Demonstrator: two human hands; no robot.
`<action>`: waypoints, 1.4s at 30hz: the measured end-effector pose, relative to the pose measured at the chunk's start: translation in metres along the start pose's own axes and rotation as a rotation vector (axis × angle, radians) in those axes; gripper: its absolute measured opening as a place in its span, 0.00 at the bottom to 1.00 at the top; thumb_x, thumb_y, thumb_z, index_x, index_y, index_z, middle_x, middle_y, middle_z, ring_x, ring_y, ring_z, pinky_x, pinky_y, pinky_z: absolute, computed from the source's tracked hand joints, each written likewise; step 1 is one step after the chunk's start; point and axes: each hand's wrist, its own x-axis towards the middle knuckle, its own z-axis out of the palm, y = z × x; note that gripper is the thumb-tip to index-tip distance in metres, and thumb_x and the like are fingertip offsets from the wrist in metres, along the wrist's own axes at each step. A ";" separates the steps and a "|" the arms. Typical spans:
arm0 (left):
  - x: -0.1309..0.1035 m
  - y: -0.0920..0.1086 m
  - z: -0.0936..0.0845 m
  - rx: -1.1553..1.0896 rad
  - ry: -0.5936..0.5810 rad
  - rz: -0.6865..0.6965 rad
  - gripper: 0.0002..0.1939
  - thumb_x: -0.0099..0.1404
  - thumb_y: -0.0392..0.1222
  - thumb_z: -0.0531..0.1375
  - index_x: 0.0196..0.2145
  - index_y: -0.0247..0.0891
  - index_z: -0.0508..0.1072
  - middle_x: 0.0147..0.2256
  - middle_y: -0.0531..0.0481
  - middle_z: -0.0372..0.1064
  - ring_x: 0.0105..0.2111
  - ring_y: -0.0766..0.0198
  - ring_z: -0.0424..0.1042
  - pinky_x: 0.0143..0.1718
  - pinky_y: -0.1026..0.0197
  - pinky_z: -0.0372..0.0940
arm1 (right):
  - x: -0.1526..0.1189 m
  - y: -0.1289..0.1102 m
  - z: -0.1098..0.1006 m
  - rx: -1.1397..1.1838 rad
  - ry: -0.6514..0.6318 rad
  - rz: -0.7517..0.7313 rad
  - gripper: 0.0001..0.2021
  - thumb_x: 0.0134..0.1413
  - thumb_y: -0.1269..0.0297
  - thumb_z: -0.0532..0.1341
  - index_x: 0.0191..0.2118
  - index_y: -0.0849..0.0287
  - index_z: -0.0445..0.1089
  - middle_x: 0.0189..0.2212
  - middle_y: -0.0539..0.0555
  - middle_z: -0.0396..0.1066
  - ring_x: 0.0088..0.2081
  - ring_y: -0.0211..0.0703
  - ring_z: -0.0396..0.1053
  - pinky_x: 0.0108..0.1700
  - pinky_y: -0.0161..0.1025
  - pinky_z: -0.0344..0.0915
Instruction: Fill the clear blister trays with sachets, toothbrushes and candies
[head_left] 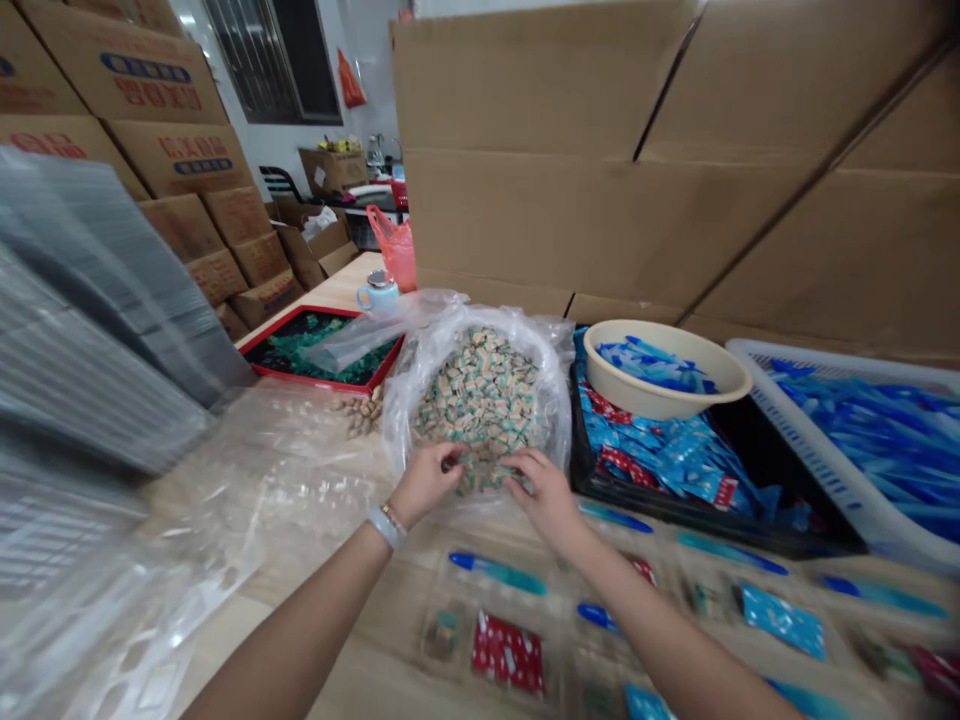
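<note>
A clear plastic bag (399,410) stands open on the table, full of small tan packets (480,390) with green edges. My left hand (429,478) is at the bag's near left side, its thumb and fingers pinched together. Across from it my right hand (546,492) curls its fingers over the near right part of the same packets. Whatever lies between the fingertips of either hand is too small and blurred to name. Below my wrists, clear trays hold blue pens (499,572), a red dotted sachet (507,652) and a light blue sachet (781,618).
To the right, a cream basin (667,405) of blue items rests on a black crate (795,505), beside a white basket (840,480). A red-rimmed tray (315,378) and a mug (380,292) are at the back left. Clear plastic trays (277,480) lie left; cardboard (540,150) stands behind.
</note>
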 end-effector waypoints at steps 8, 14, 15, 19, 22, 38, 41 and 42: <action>0.001 0.008 0.003 0.117 0.004 -0.073 0.13 0.51 0.35 0.55 0.35 0.28 0.73 0.29 0.45 0.70 0.29 0.64 0.67 0.33 0.64 0.60 | -0.019 0.000 -0.034 0.196 0.100 0.315 0.06 0.40 0.66 0.59 0.28 0.60 0.63 0.21 0.47 0.61 0.22 0.33 0.57 0.27 0.33 0.57; -0.041 0.060 0.008 -0.225 -0.077 -0.186 0.13 0.48 0.43 0.59 0.30 0.32 0.73 0.24 0.51 0.69 0.25 0.67 0.65 0.28 0.66 0.60 | -0.104 -0.014 -0.135 0.467 0.304 0.524 0.12 0.37 0.58 0.63 0.26 0.60 0.63 0.18 0.45 0.62 0.21 0.31 0.59 0.26 0.32 0.57; -0.051 0.070 0.014 -0.258 -0.125 -0.188 0.12 0.47 0.44 0.60 0.29 0.33 0.73 0.24 0.52 0.69 0.25 0.67 0.64 0.28 0.66 0.59 | -0.125 -0.016 -0.153 0.468 0.358 0.553 0.12 0.36 0.58 0.63 0.26 0.60 0.63 0.18 0.45 0.62 0.21 0.31 0.59 0.26 0.33 0.57; -0.089 0.116 0.056 -0.391 -0.347 -0.187 0.12 0.46 0.43 0.60 0.28 0.33 0.72 0.24 0.52 0.69 0.24 0.68 0.64 0.27 0.66 0.59 | -0.213 -0.025 -0.212 0.461 0.574 0.665 0.12 0.34 0.60 0.65 0.26 0.59 0.64 0.19 0.45 0.62 0.21 0.31 0.60 0.26 0.32 0.57; -0.112 0.153 0.099 -0.445 -0.506 -0.168 0.11 0.46 0.42 0.60 0.27 0.32 0.72 0.22 0.53 0.68 0.23 0.69 0.63 0.26 0.67 0.58 | -0.271 -0.033 -0.238 0.474 0.701 0.720 0.12 0.33 0.60 0.65 0.25 0.58 0.65 0.20 0.46 0.62 0.22 0.31 0.60 0.26 0.32 0.57; -0.192 0.283 0.292 -0.327 -0.826 0.000 0.06 0.50 0.34 0.57 0.27 0.31 0.72 0.23 0.50 0.68 0.23 0.68 0.64 0.26 0.66 0.58 | -0.445 -0.005 -0.271 0.540 0.982 0.790 0.12 0.35 0.58 0.65 0.27 0.60 0.66 0.19 0.47 0.62 0.22 0.33 0.58 0.26 0.33 0.56; -0.211 0.292 0.317 -0.141 -0.749 0.223 0.07 0.52 0.35 0.56 0.27 0.33 0.73 0.26 0.49 0.68 0.28 0.65 0.65 0.30 0.64 0.59 | -0.449 0.004 -0.267 0.545 0.937 0.761 0.12 0.37 0.58 0.64 0.28 0.60 0.66 0.21 0.48 0.63 0.23 0.33 0.58 0.27 0.33 0.56; -0.216 0.293 0.321 -0.067 -0.712 0.299 0.07 0.52 0.35 0.55 0.28 0.34 0.73 0.27 0.49 0.68 0.29 0.64 0.65 0.32 0.63 0.59 | -0.449 0.006 -0.266 0.550 0.921 0.752 0.12 0.38 0.58 0.63 0.28 0.60 0.66 0.22 0.48 0.63 0.23 0.33 0.57 0.27 0.33 0.56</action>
